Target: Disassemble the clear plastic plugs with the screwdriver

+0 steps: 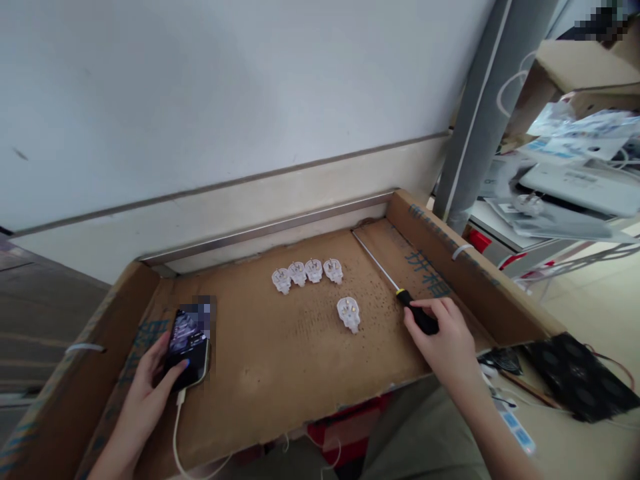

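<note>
Room between phone (190, 343) and plugs (313, 271), screwdriver (419, 315) rightward

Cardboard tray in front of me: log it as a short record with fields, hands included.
left hand: holding phone, thumb over screen
phone cable: white, at phone's near end
right hand: gripping screwdriver by its black handle
plugs: five, whitish; four in a row, one apart, nearer
tray: brown cardboard, raised sides

Phone screen (185, 343): upper corner pixelated, content illegible. Left hand (153, 380): some fingers hidden behind it. Screwdriver handle (419, 315): partly covered by right hand (445, 333). Right forearm (493, 420): cut by lower edge. Shelf goods (575, 177): blurred, apparently plastic-wrapped.
</note>
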A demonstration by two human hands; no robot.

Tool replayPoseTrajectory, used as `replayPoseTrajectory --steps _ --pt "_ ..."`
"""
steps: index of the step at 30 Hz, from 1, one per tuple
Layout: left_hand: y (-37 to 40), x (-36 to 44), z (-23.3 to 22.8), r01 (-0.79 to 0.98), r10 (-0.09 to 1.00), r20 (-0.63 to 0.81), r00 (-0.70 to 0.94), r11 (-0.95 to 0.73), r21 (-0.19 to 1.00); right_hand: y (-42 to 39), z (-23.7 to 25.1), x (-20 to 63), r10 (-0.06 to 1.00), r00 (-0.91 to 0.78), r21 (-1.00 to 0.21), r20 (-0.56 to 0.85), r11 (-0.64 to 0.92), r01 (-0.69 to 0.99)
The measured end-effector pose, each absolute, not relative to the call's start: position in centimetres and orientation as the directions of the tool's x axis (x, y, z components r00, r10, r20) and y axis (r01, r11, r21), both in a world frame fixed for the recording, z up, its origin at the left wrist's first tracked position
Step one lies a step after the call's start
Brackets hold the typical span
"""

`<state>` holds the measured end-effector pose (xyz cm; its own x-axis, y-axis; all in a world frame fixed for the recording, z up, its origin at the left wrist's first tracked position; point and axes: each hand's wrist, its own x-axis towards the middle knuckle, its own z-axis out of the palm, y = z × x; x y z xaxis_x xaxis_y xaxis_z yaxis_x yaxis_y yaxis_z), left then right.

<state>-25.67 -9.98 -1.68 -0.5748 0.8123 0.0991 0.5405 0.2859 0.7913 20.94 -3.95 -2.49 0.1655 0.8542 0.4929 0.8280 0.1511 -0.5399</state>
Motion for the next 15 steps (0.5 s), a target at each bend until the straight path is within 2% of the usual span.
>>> replayPoseTrajectory --steps 4,6,8,10,12,15 --pt "-9.9 -25.5 -1.5 0.472 0.802 0.050 -0.595 0.298 0.830 -3.6 -2.3 22.6 0.887 0.122 -0.486 0.445 0.124 0.865" --pt "-9.9 -25.5 -1.5 0.476 0.801 0.056 -0.597 0.298 0.827 -3.4 -1.7 23.5 0.881 0.085 -0.428 0.465 0.139 0.893" --pt "-9.9 -25.7 -1.6 0.485 0.804 0.062 -0.591 0.293 0.824 -3.3 -0.5 23.4 0.852 0.004 -0.338 0.524 0.204 0.919" --pt "-9.9 -25.8 -1.7 0.484 0.806 0.064 -0.589 0.288 0.827 -3.3 0.8 21.6 0.825 -0.122 -0.302 0.551 0.334 0.893" --pt "-9.8 -25.8 -1.7 0.473 0.807 0.062 -0.587 0.280 0.836 -3.3 1.7 18.7 0.835 -0.272 -0.383 0.478 0.477 0.791" --pt "-9.8 -25.8 -1.6 0.449 0.808 0.053 -0.587 0.271 0.851 -2.6 1.6 14.6 0.886 -0.343 -0.481 0.313 0.459 0.747"
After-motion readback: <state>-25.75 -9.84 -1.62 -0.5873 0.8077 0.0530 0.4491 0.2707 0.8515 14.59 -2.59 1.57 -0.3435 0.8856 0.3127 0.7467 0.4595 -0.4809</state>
